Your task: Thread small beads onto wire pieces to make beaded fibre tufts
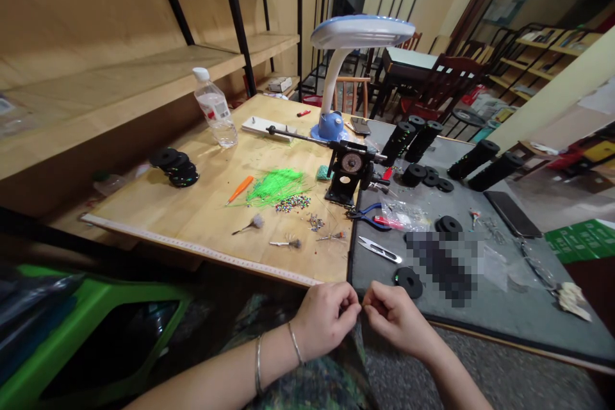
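My left hand (pixel 331 318) and my right hand (pixel 394 317) meet fingertip to fingertip just off the table's near edge. Both are closed in a pinch; whatever lies between the fingers is too small to make out. A black foam spool (pixel 408 282) rests on the dark mat beyond my right hand. Thread snips (pixel 379 249) lie close by, left of that spool. On the wooden side are a bundle of green strands (pixel 278 186), colored beads (pixel 293 203), an orange-handled tool (pixel 239 191) and small feathery pieces (pixel 288 243).
A black winding device (pixel 346 173) with a dial stands mid-table before a desk lamp (pixel 331 93). Black spools (pixel 175 166) are stacked left, beside a water bottle (pixel 214 109). Blue pliers (pixel 369 215) and a phone (pixel 513 213) lie on the mat (pixel 523 307). A green crate (pixel 120 333) is at lower left.
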### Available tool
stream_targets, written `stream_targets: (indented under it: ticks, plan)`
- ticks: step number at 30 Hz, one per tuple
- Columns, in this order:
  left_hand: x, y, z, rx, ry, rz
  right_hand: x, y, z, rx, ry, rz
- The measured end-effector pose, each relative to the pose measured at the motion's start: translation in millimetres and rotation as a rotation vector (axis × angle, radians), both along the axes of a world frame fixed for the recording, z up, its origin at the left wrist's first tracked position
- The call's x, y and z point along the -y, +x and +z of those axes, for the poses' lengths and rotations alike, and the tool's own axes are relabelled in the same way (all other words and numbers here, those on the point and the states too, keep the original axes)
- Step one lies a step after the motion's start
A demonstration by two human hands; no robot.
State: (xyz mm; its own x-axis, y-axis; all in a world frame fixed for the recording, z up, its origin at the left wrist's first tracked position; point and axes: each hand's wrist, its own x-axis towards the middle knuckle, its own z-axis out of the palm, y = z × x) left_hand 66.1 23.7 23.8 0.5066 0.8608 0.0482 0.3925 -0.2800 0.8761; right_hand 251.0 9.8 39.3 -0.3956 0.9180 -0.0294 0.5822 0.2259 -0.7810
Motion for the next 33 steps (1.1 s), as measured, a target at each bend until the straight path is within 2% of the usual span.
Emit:
stream_targets:
  ticks: [7, 12, 14, 15, 18, 19, 21, 24, 27, 30, 33]
  plan:
    - [1, -5, -0.2, -0.039, -0.018, -0.017, 0, 0, -2.3, 0.006, 0.005, -0.017]
    - [5, -9, 3.8, -0.030, -0.057, -0.029, 8, 4, 4.9, 0.015, 0.062, -0.033]
    - [9, -13, 3.7, -0.032, -0.078, -0.057, 12, 13, 5.8, 0.020, 0.099, -0.139]
    - [11, -15, 2.5, -0.038, -0.091, -0.074, 15, 19, 4.6, 0.036, 0.124, -0.249]
    - [16, -23, -5.2, -0.073, -0.117, -0.110, 18, 38, -5.3, 0.199, 0.214, -0.710]
    - [16, -25, -8.6, -0.089, -0.120, -0.117, 18, 43, -9.8, 0.297, 0.200, -0.793]
    - [16, -29, -15.2, -0.120, -0.127, -0.132, 17, 50, -18.4, 0.435, 0.200, -0.867]
    - [16, -32, -23.1, -0.160, -0.155, -0.154, 15, 51, -25.5, 0.453, 0.209, -0.869]
    - [16, -35, -29.3, -0.196, -0.190, -0.170, 14, 50, -23.0, 0.250, 0.151, -0.906]
    - [18, -38, -35.3, -0.239, -0.211, -0.217, 16, 45, -12.1, -0.186, 0.111, -0.861]
    - [20, -40, -39.6, -0.269, -0.174, -0.246, 21, 28, 3.4, -0.607, 0.065, -0.779]
